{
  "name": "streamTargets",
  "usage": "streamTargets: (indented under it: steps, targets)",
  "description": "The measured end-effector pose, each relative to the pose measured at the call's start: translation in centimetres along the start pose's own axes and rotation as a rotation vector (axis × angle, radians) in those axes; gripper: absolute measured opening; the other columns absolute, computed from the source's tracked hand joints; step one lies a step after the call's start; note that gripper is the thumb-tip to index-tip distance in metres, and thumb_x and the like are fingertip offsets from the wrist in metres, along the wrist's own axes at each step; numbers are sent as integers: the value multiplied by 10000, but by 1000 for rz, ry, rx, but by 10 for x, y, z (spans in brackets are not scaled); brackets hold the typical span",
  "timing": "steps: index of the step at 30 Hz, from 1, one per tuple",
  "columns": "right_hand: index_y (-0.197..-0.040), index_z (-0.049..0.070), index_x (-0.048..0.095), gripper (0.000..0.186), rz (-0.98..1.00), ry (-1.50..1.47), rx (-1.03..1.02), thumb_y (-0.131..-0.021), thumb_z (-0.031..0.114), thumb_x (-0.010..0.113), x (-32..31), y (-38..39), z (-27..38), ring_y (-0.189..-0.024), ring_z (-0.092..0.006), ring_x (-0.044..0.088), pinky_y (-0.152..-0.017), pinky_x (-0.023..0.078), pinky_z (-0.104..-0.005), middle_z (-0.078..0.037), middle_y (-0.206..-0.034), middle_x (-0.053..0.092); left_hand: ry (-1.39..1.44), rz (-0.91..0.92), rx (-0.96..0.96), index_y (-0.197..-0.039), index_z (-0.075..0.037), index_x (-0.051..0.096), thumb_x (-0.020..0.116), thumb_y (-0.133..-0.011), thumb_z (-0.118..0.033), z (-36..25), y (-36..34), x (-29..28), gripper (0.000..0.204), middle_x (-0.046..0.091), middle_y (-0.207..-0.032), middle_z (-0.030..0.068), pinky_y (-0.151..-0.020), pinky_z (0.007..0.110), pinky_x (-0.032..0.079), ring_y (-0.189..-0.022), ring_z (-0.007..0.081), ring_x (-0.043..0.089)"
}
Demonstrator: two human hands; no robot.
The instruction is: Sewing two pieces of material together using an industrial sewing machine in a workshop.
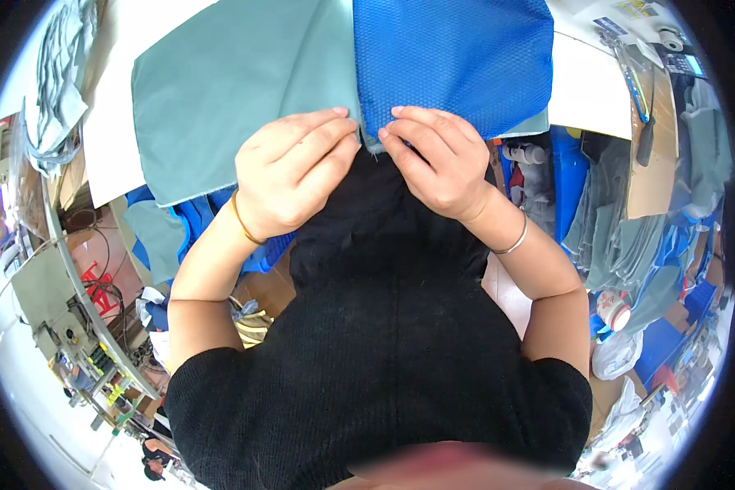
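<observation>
While both hands meet at the near edge of the cloth, the left hand (290,171) is curled shut, fingertips pinching the grey-green fabric panel (237,90) right where it joins the blue mesh panel (453,57). The right hand (433,159) mirrors it, fingers bent and closed on the mesh edge just beside the seam. Both panels lie flat on the white worktop (588,82), their near edge hanging toward the person's black top (384,343).

To do this pinch well, I judge the two edges should be kept level and flush, with thumbs and fingertips close to the join so neither layer slips, and the cloth held lightly taut rather than bunched.

Both wrists are bent inward, knuckles up, elbows spread wide; a gold bangle (243,220) sits on the left wrist, a silver bangle (510,242) on the right.
</observation>
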State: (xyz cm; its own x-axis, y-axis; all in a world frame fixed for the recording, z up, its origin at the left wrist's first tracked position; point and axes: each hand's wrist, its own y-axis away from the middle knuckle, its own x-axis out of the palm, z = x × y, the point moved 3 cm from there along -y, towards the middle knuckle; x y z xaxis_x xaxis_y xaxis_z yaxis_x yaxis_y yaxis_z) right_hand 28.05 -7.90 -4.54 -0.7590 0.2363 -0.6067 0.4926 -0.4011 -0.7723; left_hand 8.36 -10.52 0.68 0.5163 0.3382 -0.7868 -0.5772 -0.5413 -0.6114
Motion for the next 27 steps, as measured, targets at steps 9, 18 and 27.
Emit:
streamTargets:
  steps: [9,18,27]
  targets:
    - [-908,33,752,136,-7,2,-28,-792,103,738,4,3,-1,-991,-245,728,-820,613,-371,-69,-976,725,13,15,-36,-917,16,744,732,-719,-35,-9,4,17,205,759,-979,125,-742,343,617,-886,253,761]
    - [-930,27,749,177,1,1,-30,-775,111,732,5,5,-3,-976,-245,732,-801,614,-370,-72,-988,726,10,-85,-72,-914,6,758,728,-709,-45,-11,10,32,213,759,-961,106,-719,321,597,-855,225,751]
    - [-969,19,772,224,20,41,-63,-770,105,715,2,-3,0,-962,-241,731,-768,605,-348,-95,-1074,755,11,-81,-116,-915,-15,736,739,-707,-72,-13,16,34,215,713,-979,63,-724,313,600,-839,190,712]
